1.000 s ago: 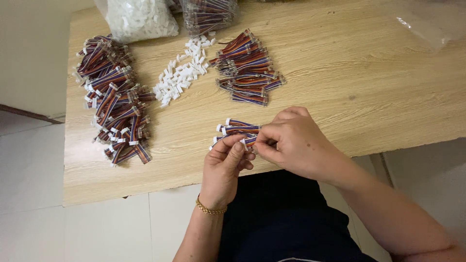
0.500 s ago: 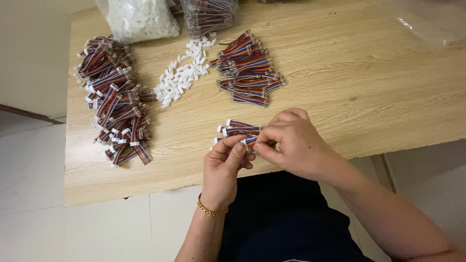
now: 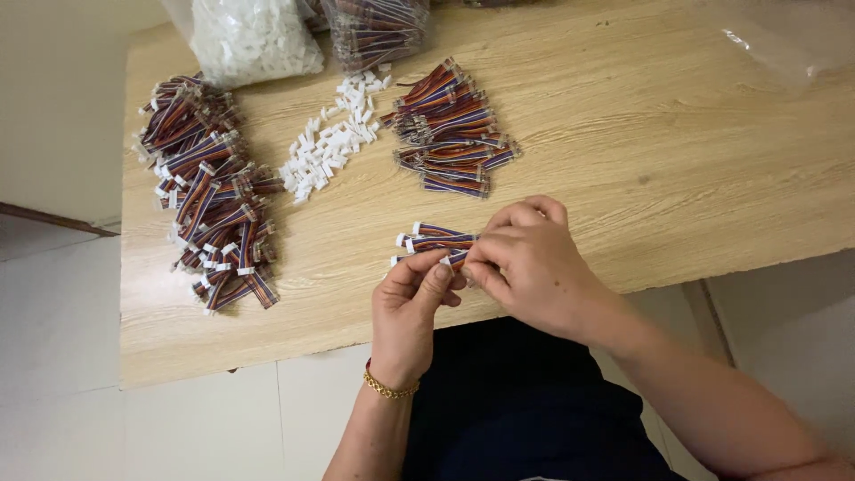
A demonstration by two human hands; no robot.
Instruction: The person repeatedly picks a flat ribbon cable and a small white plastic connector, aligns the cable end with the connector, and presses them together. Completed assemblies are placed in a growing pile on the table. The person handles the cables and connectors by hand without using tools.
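A wooden table point(image 3: 677, 151) is spread with wire harnesses: a big pile point(image 3: 209, 187) lies well left of the hands, a smaller pile point(image 3: 454, 134) just beyond them, loose white connectors point(image 3: 334, 142) between. A few harnesses point(image 3: 436, 240) are pinched by the right hand point(image 3: 530, 267), with the left hand point(image 3: 410, 307) closed on one end. The connector could be seated crooked if the fingertips slip.
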